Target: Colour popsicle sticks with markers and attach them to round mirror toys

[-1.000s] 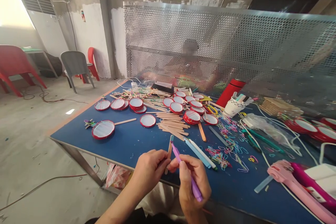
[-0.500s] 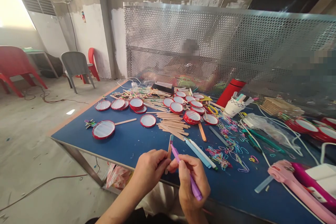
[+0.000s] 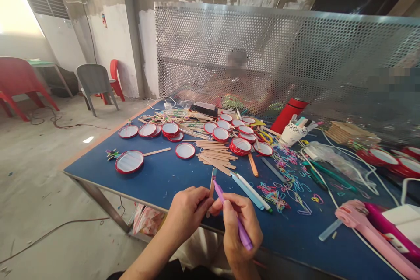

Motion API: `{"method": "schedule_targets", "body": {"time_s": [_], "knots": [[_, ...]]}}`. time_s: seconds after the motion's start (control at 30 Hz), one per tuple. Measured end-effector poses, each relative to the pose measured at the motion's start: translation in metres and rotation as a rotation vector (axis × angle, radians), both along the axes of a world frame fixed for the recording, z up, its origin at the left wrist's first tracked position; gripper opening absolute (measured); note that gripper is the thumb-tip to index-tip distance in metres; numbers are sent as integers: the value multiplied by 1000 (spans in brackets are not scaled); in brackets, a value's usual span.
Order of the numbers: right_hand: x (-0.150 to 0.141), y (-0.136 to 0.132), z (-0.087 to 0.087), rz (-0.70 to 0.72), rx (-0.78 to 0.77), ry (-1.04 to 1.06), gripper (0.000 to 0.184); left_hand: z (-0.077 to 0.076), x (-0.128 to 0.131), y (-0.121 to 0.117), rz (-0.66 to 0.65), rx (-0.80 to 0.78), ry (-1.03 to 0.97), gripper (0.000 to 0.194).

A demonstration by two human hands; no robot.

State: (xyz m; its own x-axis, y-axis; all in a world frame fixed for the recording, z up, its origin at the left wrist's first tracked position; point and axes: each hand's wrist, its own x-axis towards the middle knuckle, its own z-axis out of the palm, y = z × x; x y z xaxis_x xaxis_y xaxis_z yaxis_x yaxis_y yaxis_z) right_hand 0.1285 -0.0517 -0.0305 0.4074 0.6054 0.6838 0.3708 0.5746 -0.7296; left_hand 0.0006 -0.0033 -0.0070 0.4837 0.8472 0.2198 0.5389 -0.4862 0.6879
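Observation:
My left hand (image 3: 192, 208) pinches a wooden craft stick (image 3: 212, 189) upright near the table's front edge. The stick's top end is coloured blue, with a purple patch below it. In my right hand (image 3: 244, 223) is a purple marker (image 3: 243, 232), its tip touching the stick at the purple patch. My right fingertips meet the lower part of the stick beside my left thumb. Just beyond my hands lie a light blue marker (image 3: 247, 191) and a white marker with a green end (image 3: 254, 193). Plain craft sticks (image 3: 216, 155) are spread farther back.
Several red-rimmed white discs (image 3: 185, 151) lie about the blue table (image 3: 157, 183). Colourful rubber bands (image 3: 278, 197), a pink glue gun (image 3: 367, 232) and cables are at the right. A marker cup (image 3: 293, 133) and a red flask (image 3: 288, 116) stand before a perforated metal screen (image 3: 197, 43); a person sits behind it.
Almost nothing differs. Both hands keep their hold, and the marker tip stays against the stick's purple patch.

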Motion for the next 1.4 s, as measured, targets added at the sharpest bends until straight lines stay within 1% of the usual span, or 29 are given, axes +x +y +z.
{"method": "schedule_targets", "body": {"time_s": [0.07, 0.23, 0.43, 0.53, 0.63, 0.77, 0.93, 1.13, 1.4], "knots": [[-1, 0, 0, -8, 6, 20, 11, 1, 0, 0, 2, -9, -1, 29], [-2, 0, -4, -73, 27, 161, 9, 5, 0, -1, -5, -35, -17, 29], [-2, -1, -1, -9, 16, 57, 11, 4, 0, -1, -1, -18, -25, 28], [-3, 0, 1, -23, 19, 79, 11, 3, 1, 0, -3, -28, -23, 28], [-3, 0, 0, -44, 37, 112, 11, 3, 1, -1, 5, -34, -7, 29], [-2, 0, -3, -6, 29, 79, 11, 2, 0, -1, 3, -31, -14, 28], [-2, 1, -2, -11, 34, 137, 10, 4, 0, 0, -6, -46, -24, 28], [0, 1, -2, 17, 15, 69, 11, 6, 0, -1, -19, -49, -53, 28], [0, -1, -2, 31, -8, 75, 12, 4, 0, 0, -6, -45, -36, 27]]}}
